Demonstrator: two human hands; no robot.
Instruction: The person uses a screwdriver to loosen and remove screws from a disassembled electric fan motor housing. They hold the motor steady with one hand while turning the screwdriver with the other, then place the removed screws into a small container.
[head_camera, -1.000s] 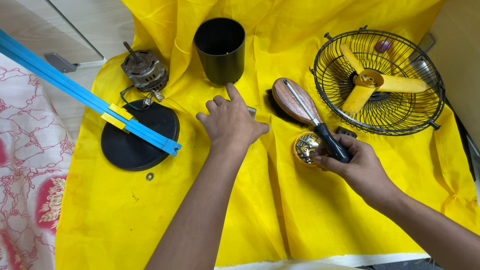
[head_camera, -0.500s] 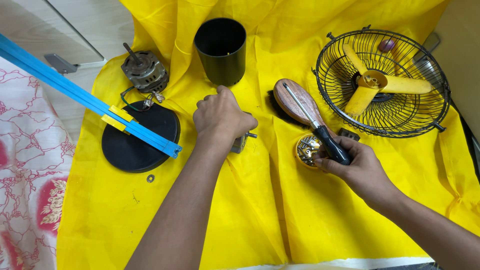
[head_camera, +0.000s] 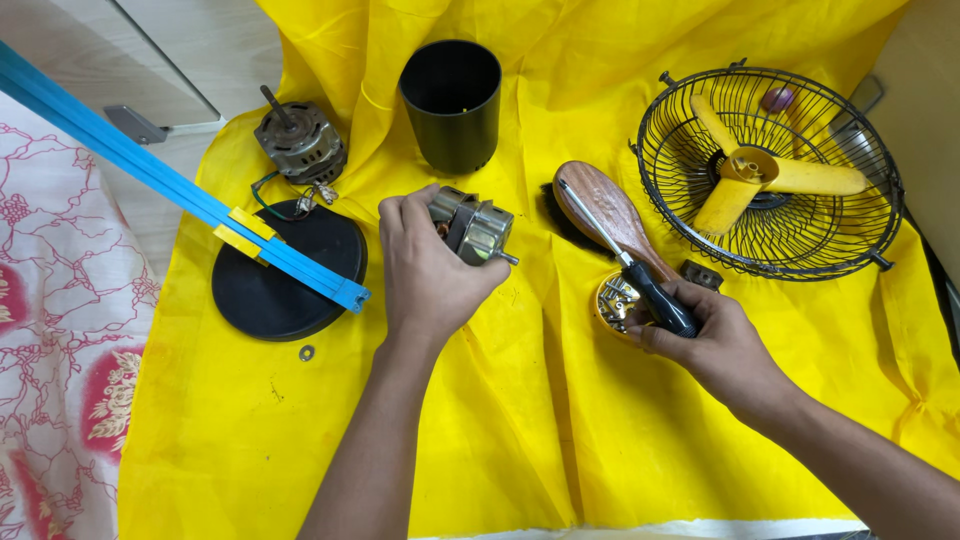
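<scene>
A: Your left hand (head_camera: 432, 272) was closed around a small metal motor (head_camera: 473, 226) just above centre frame, lifted off the yellow cloth (head_camera: 500, 440); fingers wrapped its near end, thumb along the side.

B: And which way did it point?

A: Its long axis ran roughly left to right and a little downward, with the thin shaft sticking out toward the right, past your fingertips. The far end was hidden by your palm.

B: My other hand?

A: Your right hand (head_camera: 715, 335), right of centre, was clenched on the black handle of a screwdriver (head_camera: 630, 260), whose blade pointed up and left across a brown wooden brush (head_camera: 612, 212). Just under your fingers sat a small round yellow part (head_camera: 615, 300) with metal bits inside; I couldn't tell whether you were touching it or only covering it.

B: What could have gone wrong there?

A: As I judged it, your grip covered only one end of the motor, so it might have tipped shaft-first and dropped onto the cloth. The loose washer (head_camera: 306, 352) at lower left could have been lost in the folds. The blue bar (head_camera: 190, 195) resting on the black round base (head_camera: 285, 270) lay close to your left wrist, so you could have knocked it.
</scene>
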